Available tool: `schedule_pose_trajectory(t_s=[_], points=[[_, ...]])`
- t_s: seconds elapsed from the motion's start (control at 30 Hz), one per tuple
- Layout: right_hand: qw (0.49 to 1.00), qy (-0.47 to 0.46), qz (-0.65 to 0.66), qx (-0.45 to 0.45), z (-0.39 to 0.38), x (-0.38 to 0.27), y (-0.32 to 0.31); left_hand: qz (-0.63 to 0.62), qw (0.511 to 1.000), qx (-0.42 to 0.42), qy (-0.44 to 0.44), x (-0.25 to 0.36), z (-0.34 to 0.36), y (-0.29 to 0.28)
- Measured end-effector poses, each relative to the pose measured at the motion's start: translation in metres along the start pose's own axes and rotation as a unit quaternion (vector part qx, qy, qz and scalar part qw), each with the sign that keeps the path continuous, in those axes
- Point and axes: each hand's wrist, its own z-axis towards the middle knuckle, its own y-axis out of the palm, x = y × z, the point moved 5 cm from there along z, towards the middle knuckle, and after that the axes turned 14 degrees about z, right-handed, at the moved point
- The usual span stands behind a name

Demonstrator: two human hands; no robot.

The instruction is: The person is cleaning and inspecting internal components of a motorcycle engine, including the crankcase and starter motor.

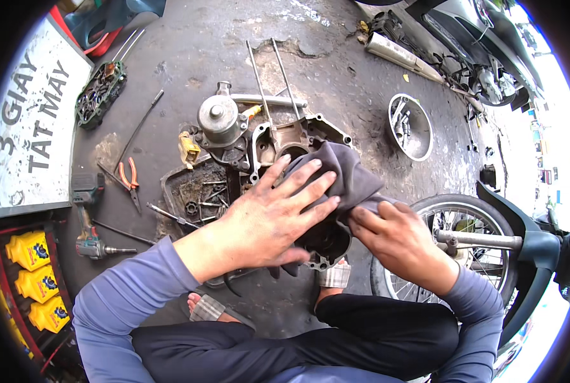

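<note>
A motorcycle engine crankcase (326, 260) sits on the floor in front of me, with two long studs (283, 76) standing out of its far side. A dark grey rag (345, 172) lies bunched over its right part. My right hand (399, 236) is closed on the rag's near end. My left hand (269, 217) lies palm down over the case, fingers spread, their tips at the rag's left edge; it grips nothing. Both hands hide much of the case. A round metal part with a domed cap (218, 121) is at the case's far left.
Left of the engine lie a dirty tray (170, 185) with small parts, orange-handled pliers (130, 182) and a cordless power driver (90, 220). Yellow bottles (39, 284) stand in a rack. A metal bowl (425, 143) holds parts at right, near a spoked wheel (482, 210).
</note>
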Motion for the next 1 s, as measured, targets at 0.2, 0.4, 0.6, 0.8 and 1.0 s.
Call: schedule_pose_trajectory(t_s=[0.2, 0.4, 0.6, 0.8, 1.0], points=[[0.992, -0.018, -0.004, -0.128, 0.026, -0.011, 0.024, 0.018, 0.996, -0.078, -0.040, 0.004, -0.014, 0.026], [0.979, -0.001, 0.069, -0.193, 0.016, -0.022, 0.033, 0.026, 0.997, -0.067, -0.041, 0.004, -0.015, 0.028], [0.975, 0.105, 0.059, -0.188, 0.027, -0.043, 0.042, 0.018, 0.996, -0.075, -0.034, 0.003, -0.020, 0.033], [0.805, 0.220, 0.551, -0.027, 0.036, 0.001, 0.049, 0.040, 0.998, -0.027, -0.038, 0.003, -0.018, 0.035], [0.859, 0.123, 0.488, -0.091, 0.032, -0.031, 0.048, 0.035, 0.998, -0.042, -0.030, 0.005, -0.015, 0.036]])
